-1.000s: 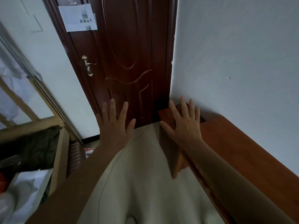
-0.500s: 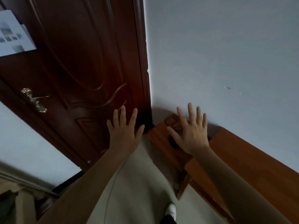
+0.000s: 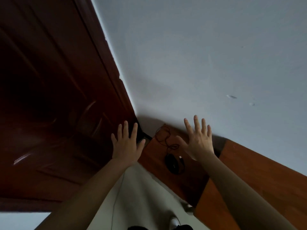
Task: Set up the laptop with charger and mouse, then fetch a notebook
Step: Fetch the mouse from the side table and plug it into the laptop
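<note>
A black wired mouse [image 3: 173,164] lies on a reddish wooden desk [image 3: 252,166], its thin cable [image 3: 163,136] coiled toward the desk's far corner by the wall. My left hand [image 3: 126,146] is raised with fingers spread, empty, in front of the dark door, left of the desk corner. My right hand [image 3: 198,141] is also raised and spread, empty, hovering above the desk just right of the mouse. No laptop, charger or notebook is in view.
A dark brown wooden door [image 3: 54,100] fills the left. A pale grey wall [image 3: 199,55] runs behind the desk. Beige floor [image 3: 142,193] lies below between door and desk, with my shoe [image 3: 174,221] at the bottom edge.
The view has swung right and closer to the desk corner. The mouse and its cable, earlier hidden under my right hand, now show. Both hands stay spread and empty.
</note>
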Action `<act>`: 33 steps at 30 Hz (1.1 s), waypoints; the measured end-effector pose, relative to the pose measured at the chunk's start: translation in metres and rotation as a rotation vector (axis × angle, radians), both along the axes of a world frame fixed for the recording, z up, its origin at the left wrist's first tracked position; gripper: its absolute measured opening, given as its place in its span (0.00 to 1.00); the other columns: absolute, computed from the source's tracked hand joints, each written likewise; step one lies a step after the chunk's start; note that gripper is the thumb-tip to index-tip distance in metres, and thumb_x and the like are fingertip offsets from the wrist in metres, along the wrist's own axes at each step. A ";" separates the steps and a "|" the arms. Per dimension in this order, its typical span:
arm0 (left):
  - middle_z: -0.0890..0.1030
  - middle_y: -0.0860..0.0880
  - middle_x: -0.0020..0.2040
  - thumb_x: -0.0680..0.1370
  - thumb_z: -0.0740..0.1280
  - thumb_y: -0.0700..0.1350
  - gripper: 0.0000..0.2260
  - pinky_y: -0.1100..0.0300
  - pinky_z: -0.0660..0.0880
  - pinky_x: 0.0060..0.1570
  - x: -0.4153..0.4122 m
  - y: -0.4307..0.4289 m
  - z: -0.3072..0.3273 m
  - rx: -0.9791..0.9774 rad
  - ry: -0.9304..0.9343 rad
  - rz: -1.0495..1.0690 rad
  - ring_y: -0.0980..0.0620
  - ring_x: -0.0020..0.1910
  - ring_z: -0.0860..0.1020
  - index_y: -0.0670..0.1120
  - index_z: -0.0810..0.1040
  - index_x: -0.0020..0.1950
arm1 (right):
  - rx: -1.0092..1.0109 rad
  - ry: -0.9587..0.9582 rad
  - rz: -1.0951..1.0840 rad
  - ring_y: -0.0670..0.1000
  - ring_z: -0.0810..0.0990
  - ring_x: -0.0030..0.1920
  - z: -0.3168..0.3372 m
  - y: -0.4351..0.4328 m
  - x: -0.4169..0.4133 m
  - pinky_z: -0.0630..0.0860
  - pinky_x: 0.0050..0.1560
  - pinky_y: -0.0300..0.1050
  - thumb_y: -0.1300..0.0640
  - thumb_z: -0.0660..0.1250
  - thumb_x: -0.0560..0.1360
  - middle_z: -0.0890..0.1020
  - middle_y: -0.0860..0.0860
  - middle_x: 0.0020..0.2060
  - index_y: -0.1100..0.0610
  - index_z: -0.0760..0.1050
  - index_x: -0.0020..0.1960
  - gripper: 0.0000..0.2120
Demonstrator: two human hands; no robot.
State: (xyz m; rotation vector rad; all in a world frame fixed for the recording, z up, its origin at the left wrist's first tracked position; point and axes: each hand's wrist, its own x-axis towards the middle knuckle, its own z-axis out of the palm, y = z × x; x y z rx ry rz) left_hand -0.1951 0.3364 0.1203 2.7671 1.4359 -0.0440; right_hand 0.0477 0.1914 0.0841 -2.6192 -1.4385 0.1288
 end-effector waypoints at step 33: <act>0.68 0.42 0.71 0.81 0.61 0.56 0.28 0.47 0.70 0.65 0.070 0.129 -0.281 -0.647 0.193 -0.400 0.43 0.69 0.68 0.44 0.61 0.77 | -0.194 0.656 -0.628 0.60 0.59 0.77 -0.265 0.048 -0.085 0.69 0.70 0.59 0.51 0.69 0.75 0.58 0.57 0.79 0.56 0.58 0.80 0.37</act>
